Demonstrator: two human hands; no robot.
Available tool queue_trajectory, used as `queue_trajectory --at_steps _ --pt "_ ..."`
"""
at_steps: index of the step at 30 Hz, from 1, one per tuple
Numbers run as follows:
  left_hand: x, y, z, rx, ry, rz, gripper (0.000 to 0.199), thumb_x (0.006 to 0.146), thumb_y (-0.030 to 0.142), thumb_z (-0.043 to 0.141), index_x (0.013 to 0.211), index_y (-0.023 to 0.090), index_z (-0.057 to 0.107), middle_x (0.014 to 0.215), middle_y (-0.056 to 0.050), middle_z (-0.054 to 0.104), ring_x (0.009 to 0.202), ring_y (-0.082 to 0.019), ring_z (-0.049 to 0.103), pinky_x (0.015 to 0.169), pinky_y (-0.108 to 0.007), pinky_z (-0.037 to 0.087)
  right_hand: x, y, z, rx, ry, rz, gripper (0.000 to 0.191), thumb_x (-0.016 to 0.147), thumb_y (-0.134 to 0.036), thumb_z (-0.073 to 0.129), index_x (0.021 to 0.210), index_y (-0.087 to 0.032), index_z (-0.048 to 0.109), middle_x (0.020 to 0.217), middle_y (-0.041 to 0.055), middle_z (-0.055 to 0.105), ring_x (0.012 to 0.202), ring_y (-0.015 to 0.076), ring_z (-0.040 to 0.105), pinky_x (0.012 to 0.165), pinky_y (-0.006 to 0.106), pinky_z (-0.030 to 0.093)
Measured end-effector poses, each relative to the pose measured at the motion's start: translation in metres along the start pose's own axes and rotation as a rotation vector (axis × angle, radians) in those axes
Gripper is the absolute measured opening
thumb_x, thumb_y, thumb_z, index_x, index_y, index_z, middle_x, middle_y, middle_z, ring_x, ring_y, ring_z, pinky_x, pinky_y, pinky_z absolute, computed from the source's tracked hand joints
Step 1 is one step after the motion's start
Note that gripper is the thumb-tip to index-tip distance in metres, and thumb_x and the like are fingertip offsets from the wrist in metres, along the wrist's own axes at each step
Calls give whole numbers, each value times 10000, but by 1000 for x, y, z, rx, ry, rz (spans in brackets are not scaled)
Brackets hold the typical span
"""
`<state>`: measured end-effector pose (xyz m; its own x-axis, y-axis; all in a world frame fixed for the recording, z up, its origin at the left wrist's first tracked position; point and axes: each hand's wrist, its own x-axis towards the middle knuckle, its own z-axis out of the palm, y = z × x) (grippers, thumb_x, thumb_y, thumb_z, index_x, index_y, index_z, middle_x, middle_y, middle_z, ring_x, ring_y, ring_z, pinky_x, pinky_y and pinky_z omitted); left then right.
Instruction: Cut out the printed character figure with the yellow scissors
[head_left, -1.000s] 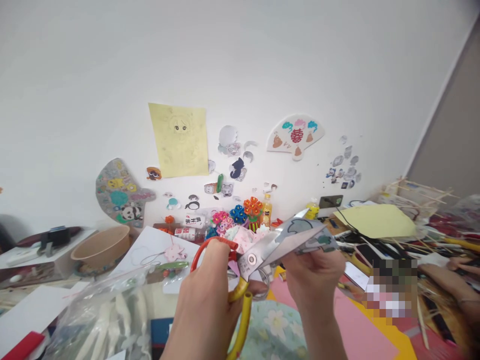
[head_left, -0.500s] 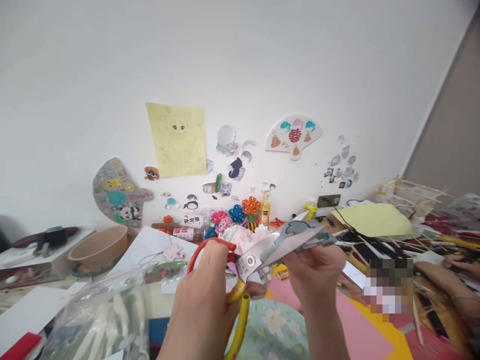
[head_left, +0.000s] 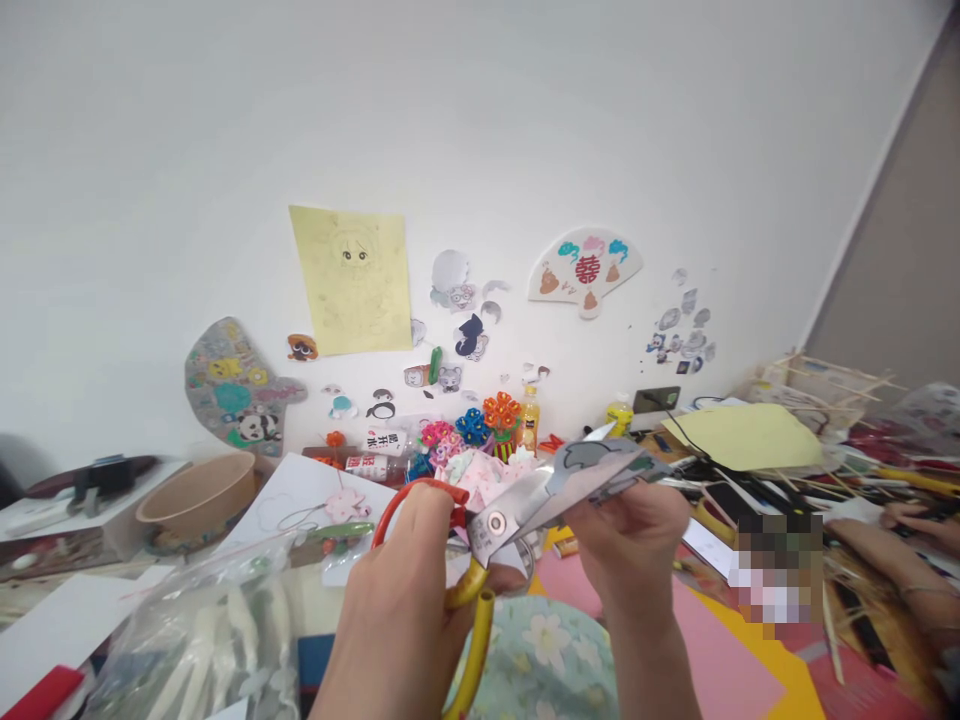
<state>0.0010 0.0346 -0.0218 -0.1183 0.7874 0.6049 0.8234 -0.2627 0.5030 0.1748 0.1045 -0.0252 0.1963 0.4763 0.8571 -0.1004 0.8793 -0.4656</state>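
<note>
My left hand [head_left: 409, 590] is closed around the handles of a large pair of scissors [head_left: 496, 523], one handle red and the other yellow. The blades reach to the right and are parted around a piece of paper [head_left: 596, 455] with a grey cartoon drawing on it. My right hand [head_left: 634, 540] pinches that paper from below, near its right end. Part of the paper's edge is hidden behind the blades. Below both hands is a round pale-green floral surface [head_left: 551, 650].
Left are a clear plastic bag [head_left: 202, 630] with white pieces and a tan bowl [head_left: 199, 500]. Bead flowers [head_left: 472, 425] and a juice bottle [head_left: 529, 420] stand by the wall. Pink paper [head_left: 724, 650] lies right. At far right are another person's hands [head_left: 877, 560].
The whole view has shifted slightly. Both hands, the scissors and the paper keep nearly the same position, with the blades still around the paper.
</note>
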Motion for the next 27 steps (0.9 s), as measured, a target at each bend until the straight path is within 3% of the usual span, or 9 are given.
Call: queue_trajectory --at_steps 6,15,20,27 --pt "-3 5 -1 43 -33 6 238 819 299 657 981 278 484 760 20 654 648 -218 675 550 -269 481 4 -1 -2 28 -10 -20 217 760 -40 737 813 -237 811 693 -10 752 640 164 703 634 264 601" --pt "-2 5 0 136 -66 41 161 833 243 591 939 265 473 788 12 643 632 -195 648 563 -251 443 5 -1 -9 -93 -24 -38 145 771 -89 730 719 -216 778 629 -15 721 580 151 674 583 249 576" --pt "-3 5 1 91 -83 16 211 812 303 646 929 272 473 789 19 680 666 -212 682 565 -257 447 8 -3 -16 -75 -59 -46 214 792 -65 707 812 -256 800 736 -21 779 665 169 730 652 259 611" --pt "0 14 -3 54 -94 -73 304 723 276 699 937 278 483 833 19 741 711 -244 732 591 -276 462 12 -14 -17 -129 -137 -166 365 796 13 672 939 -297 803 811 -56 797 696 144 753 679 208 615"
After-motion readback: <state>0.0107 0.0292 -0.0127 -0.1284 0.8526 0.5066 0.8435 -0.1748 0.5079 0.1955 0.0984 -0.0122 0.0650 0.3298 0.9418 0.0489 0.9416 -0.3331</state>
